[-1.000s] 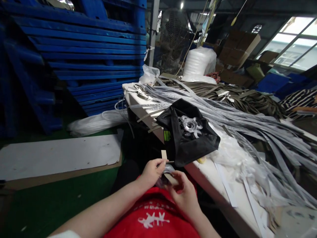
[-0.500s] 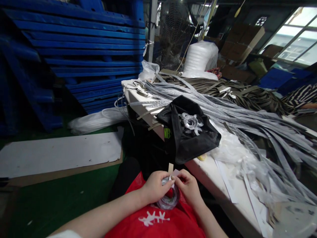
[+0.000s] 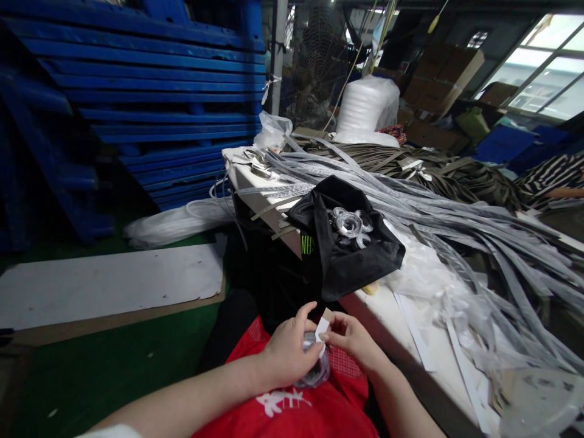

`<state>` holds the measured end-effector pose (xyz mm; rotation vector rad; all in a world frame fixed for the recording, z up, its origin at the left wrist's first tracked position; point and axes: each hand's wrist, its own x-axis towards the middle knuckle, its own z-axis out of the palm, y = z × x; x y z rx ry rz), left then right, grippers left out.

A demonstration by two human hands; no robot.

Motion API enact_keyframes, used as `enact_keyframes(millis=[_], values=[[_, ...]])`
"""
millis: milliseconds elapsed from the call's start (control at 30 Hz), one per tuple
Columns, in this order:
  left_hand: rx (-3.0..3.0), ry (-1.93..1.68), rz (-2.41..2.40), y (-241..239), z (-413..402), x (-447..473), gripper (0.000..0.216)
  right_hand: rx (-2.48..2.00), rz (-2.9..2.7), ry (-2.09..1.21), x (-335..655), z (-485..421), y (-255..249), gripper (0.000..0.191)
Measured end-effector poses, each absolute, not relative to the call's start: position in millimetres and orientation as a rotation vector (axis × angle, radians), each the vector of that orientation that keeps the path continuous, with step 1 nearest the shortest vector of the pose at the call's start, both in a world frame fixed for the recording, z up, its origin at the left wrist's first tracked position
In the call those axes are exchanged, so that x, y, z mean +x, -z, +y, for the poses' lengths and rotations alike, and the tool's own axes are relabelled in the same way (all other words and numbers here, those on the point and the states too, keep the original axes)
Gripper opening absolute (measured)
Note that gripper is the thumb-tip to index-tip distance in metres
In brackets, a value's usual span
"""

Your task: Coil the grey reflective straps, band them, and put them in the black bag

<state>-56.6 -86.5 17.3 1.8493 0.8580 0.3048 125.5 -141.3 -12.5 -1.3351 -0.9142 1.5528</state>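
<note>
Over my lap, my left hand (image 3: 294, 347) grips a coil of greyish clear strip (image 3: 314, 376), its index finger raised. A small white paper strip (image 3: 323, 325) stands up at the coil's top edge. My right hand (image 3: 349, 340) pinches that paper between thumb and index finger, close beside the left fingertips. Part of the coil is hidden behind the left hand. Beyond my hands, on the table edge, sits an open black bag (image 3: 351, 267) with several coiled strips (image 3: 349, 224) inside.
Long grey strips (image 3: 433, 213) spread across the white table (image 3: 369, 316), with crumpled clear plastic (image 3: 424, 274) at right. Stacked blue pallets (image 3: 173, 97) rise at left. A white board (image 3: 114, 283) lies on the green floor. A striped sleeve (image 3: 554, 176) shows at far right.
My left index finger has lifted off the coil. My right hand has shifted slightly right, and the paper strip now leans right. The coil has turned a little and is more covered.
</note>
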Motion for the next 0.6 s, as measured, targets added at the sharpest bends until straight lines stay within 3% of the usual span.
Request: enact_keyframes(millis=[200,400,600], values=[[1.88,-0.274,0.84,-28,-89,-55,0.064,-1.325,-1.081,-1.576,138,-138,-5,0.027],[1.859,-0.256,0.838,-34,-90,-54,0.06,-1.346,-1.075,-1.583,137,-139,-1,0.03],[1.853,-0.292,0.855,-32,-88,-53,0.044,-1.549,-1.209,-1.27,127,-146,2,0.024]])
